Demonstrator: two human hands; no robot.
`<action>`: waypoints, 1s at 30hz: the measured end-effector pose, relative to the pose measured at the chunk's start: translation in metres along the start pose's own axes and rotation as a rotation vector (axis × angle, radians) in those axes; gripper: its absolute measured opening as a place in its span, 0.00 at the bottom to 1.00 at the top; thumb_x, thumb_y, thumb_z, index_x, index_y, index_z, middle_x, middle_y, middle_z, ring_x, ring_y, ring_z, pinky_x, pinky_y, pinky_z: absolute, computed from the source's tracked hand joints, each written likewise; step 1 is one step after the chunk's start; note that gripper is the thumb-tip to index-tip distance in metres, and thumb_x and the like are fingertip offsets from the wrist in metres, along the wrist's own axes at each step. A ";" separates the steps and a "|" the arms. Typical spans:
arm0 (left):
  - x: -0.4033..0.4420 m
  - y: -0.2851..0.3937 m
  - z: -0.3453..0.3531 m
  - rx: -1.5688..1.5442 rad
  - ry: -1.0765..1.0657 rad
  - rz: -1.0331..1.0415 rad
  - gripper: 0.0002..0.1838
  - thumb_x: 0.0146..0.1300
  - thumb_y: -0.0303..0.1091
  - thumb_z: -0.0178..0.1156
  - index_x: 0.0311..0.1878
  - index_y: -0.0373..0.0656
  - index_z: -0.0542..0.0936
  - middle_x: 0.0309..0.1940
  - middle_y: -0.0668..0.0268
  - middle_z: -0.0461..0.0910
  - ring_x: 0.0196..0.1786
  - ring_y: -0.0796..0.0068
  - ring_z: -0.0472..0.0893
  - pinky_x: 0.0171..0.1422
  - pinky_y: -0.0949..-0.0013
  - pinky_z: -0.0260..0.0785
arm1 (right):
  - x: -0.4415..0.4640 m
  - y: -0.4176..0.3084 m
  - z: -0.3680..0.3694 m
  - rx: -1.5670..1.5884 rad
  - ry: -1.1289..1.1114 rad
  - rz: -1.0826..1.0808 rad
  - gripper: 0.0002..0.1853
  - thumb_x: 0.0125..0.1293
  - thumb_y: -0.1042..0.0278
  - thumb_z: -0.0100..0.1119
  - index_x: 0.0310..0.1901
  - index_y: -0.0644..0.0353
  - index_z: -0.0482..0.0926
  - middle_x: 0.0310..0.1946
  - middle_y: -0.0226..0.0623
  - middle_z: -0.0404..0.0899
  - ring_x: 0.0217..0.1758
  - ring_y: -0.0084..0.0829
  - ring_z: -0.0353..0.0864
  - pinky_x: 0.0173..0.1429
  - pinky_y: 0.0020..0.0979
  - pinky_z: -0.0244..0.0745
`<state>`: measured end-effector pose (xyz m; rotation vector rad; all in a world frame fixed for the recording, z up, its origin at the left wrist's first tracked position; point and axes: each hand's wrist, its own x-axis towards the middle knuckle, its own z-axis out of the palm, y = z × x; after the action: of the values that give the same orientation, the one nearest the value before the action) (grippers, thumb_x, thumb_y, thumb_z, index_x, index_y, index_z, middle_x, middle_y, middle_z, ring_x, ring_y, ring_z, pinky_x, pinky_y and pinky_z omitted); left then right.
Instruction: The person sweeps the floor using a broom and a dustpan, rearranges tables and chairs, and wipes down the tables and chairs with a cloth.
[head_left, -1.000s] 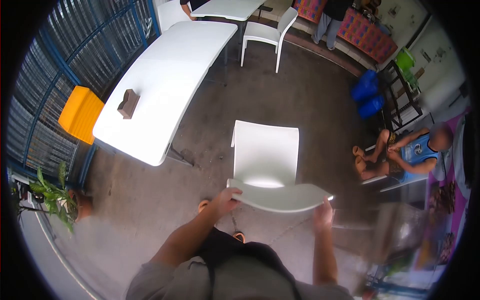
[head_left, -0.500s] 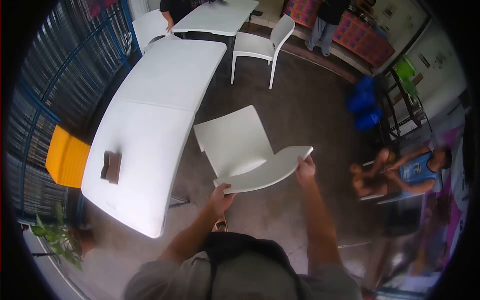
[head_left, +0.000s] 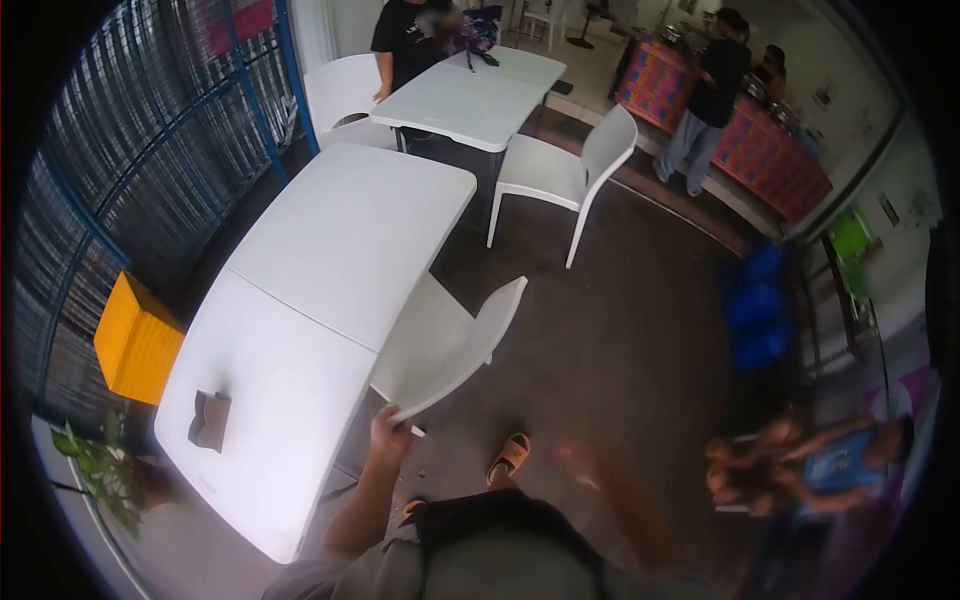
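Observation:
A white chair stands against the right side of the long white table, its seat partly under the tabletop. My left hand grips the near corner of the chair's backrest, close to the table edge. My right hand is off the chair, low over the floor to the right. It is smeared by motion, so its fingers cannot be made out. A brown holder sits on the near half of the table.
A second white table with chairs stands beyond, a person beside it. Another person stands by a colourful counter. At right, a person sits near blue containers. Yellow object at left.
The chair has moved left and turned, its seat now partly under the long table. My right hand has let go of the backrest, while my left hand still holds it.

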<state>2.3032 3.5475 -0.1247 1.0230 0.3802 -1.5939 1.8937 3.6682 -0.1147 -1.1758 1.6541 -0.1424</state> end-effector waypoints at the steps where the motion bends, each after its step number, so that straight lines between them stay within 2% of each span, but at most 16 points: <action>1: 0.010 0.001 0.008 -0.022 -0.006 0.007 0.13 0.66 0.27 0.50 0.50 0.30 0.72 0.49 0.51 0.76 0.55 0.58 0.76 0.67 0.62 0.67 | 0.004 0.034 -0.009 -0.075 -0.047 0.152 0.26 0.71 0.49 0.53 0.67 0.48 0.70 0.57 0.38 0.78 0.59 0.30 0.77 0.63 0.32 0.70; 3: 0.036 -0.004 0.007 -0.054 -0.169 0.172 0.18 0.67 0.37 0.54 0.52 0.31 0.72 0.52 0.51 0.75 0.56 0.55 0.76 0.67 0.60 0.67 | 0.010 0.104 -0.045 -0.112 -0.067 0.182 0.28 0.67 0.48 0.57 0.66 0.47 0.70 0.56 0.35 0.79 0.58 0.30 0.77 0.63 0.32 0.70; 6: 0.002 -0.036 0.065 -0.262 -0.026 0.239 0.23 0.69 0.47 0.51 0.54 0.35 0.73 0.51 0.55 0.76 0.59 0.58 0.74 0.65 0.57 0.66 | 0.037 0.144 -0.114 -0.224 -0.106 0.216 0.30 0.64 0.48 0.62 0.65 0.48 0.71 0.54 0.32 0.80 0.55 0.29 0.78 0.62 0.32 0.71; 8: -0.006 -0.077 0.090 -0.479 0.266 0.198 0.25 0.69 0.53 0.50 0.52 0.37 0.75 0.47 0.56 0.78 0.55 0.60 0.76 0.61 0.58 0.69 | 0.052 0.157 -0.167 -0.304 -0.133 0.217 0.29 0.64 0.50 0.62 0.65 0.49 0.72 0.53 0.31 0.81 0.54 0.29 0.79 0.61 0.32 0.73; 9: 0.000 -0.100 0.095 -0.548 0.369 0.190 0.26 0.69 0.55 0.49 0.51 0.37 0.75 0.46 0.57 0.79 0.54 0.61 0.76 0.59 0.58 0.70 | 0.071 0.156 -0.198 -0.055 -0.128 0.175 0.26 0.65 0.53 0.61 0.63 0.51 0.73 0.50 0.33 0.81 0.52 0.30 0.79 0.56 0.34 0.74; 10: 0.028 -0.132 0.065 -0.240 -0.016 -0.019 0.26 0.70 0.57 0.47 0.48 0.39 0.76 0.41 0.58 0.79 0.47 0.63 0.77 0.54 0.60 0.71 | 0.095 0.151 -0.227 0.197 -0.123 0.133 0.23 0.67 0.55 0.59 0.61 0.53 0.74 0.46 0.34 0.81 0.49 0.32 0.80 0.51 0.36 0.76; 12: 0.043 -0.176 0.109 0.504 -0.186 -0.128 0.27 0.71 0.59 0.43 0.41 0.42 0.76 0.31 0.61 0.77 0.36 0.68 0.76 0.43 0.65 0.71 | 0.146 0.129 -0.285 0.743 -0.109 0.023 0.18 0.68 0.58 0.57 0.57 0.56 0.76 0.40 0.36 0.81 0.45 0.32 0.80 0.44 0.38 0.77; 13: 0.030 -0.200 0.193 0.924 0.027 -0.028 0.27 0.71 0.59 0.42 0.37 0.43 0.76 0.27 0.63 0.75 0.30 0.70 0.74 0.38 0.67 0.71 | 0.175 0.104 -0.314 1.038 -0.088 -0.047 0.17 0.69 0.59 0.57 0.55 0.57 0.77 0.38 0.37 0.80 0.43 0.32 0.80 0.41 0.38 0.77; 15: 0.017 -0.213 0.346 1.349 -0.193 0.086 0.23 0.73 0.54 0.43 0.36 0.43 0.75 0.25 0.65 0.72 0.27 0.75 0.73 0.34 0.71 0.68 | 0.239 0.055 -0.387 1.182 -0.084 0.280 0.16 0.68 0.57 0.58 0.51 0.59 0.78 0.36 0.39 0.80 0.42 0.29 0.80 0.41 0.37 0.76; 17: 0.042 -0.234 0.462 1.209 -0.522 0.136 0.15 0.70 0.44 0.51 0.37 0.42 0.76 0.26 0.65 0.73 0.30 0.77 0.73 0.32 0.73 0.66 | 0.228 -0.066 -0.477 -0.021 0.158 -0.001 0.17 0.67 0.55 0.58 0.49 0.60 0.78 0.36 0.42 0.80 0.36 0.29 0.80 0.37 0.34 0.76; 19: 0.020 -0.254 0.603 0.932 -0.815 0.362 0.06 0.64 0.32 0.60 0.39 0.40 0.76 0.26 0.66 0.73 0.32 0.79 0.74 0.32 0.74 0.64 | 0.285 -0.062 -0.539 -0.031 0.190 -0.004 0.19 0.67 0.54 0.59 0.50 0.60 0.77 0.36 0.43 0.80 0.33 0.28 0.80 0.34 0.33 0.76; 22: 0.009 -0.250 0.759 0.714 -1.474 0.587 0.08 0.58 0.22 0.62 0.41 0.37 0.76 0.26 0.65 0.74 0.32 0.76 0.76 0.32 0.72 0.68 | 0.369 -0.005 -0.611 -0.042 0.182 -0.079 0.21 0.68 0.53 0.57 0.53 0.60 0.75 0.36 0.43 0.79 0.29 0.28 0.80 0.30 0.31 0.76; 25: 0.043 -0.280 0.871 0.063 -2.020 0.348 0.01 0.60 0.23 0.61 0.32 0.39 0.79 0.19 0.63 0.73 0.21 0.70 0.75 0.21 0.67 0.65 | 0.421 0.105 -0.666 0.118 0.206 0.012 0.21 0.70 0.52 0.52 0.55 0.60 0.73 0.37 0.43 0.79 0.28 0.29 0.80 0.29 0.30 0.77; 26: 0.044 -0.288 0.914 0.036 -2.105 0.367 0.03 0.59 0.23 0.61 0.36 0.40 0.79 0.26 0.63 0.72 0.21 0.72 0.75 0.20 0.69 0.64 | 0.428 0.114 -0.693 0.706 0.197 0.425 0.21 0.72 0.53 0.50 0.56 0.59 0.72 0.37 0.42 0.79 0.29 0.30 0.80 0.30 0.31 0.77; 27: 0.039 -0.295 0.960 0.004 -2.202 0.400 0.06 0.58 0.24 0.61 0.40 0.41 0.80 0.33 0.63 0.71 0.22 0.74 0.74 0.20 0.71 0.63 | 0.437 0.150 -0.713 0.670 0.169 0.391 0.20 0.75 0.52 0.42 0.56 0.58 0.73 0.36 0.40 0.78 0.29 0.32 0.79 0.30 0.34 0.77; 30: 0.047 -0.325 1.065 -0.082 -2.424 0.481 0.15 0.57 0.25 0.62 0.49 0.43 0.81 0.51 0.63 0.69 0.22 0.79 0.72 0.18 0.75 0.60 | 0.415 0.237 -0.765 0.669 0.124 0.609 0.15 0.73 0.54 0.46 0.32 0.53 0.74 0.22 0.33 0.73 0.22 0.26 0.73 0.24 0.31 0.68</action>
<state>1.5744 2.8540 0.3547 -1.1582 -1.3013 -1.2628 1.1615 3.1482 -0.1974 -0.1489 1.7976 -0.3506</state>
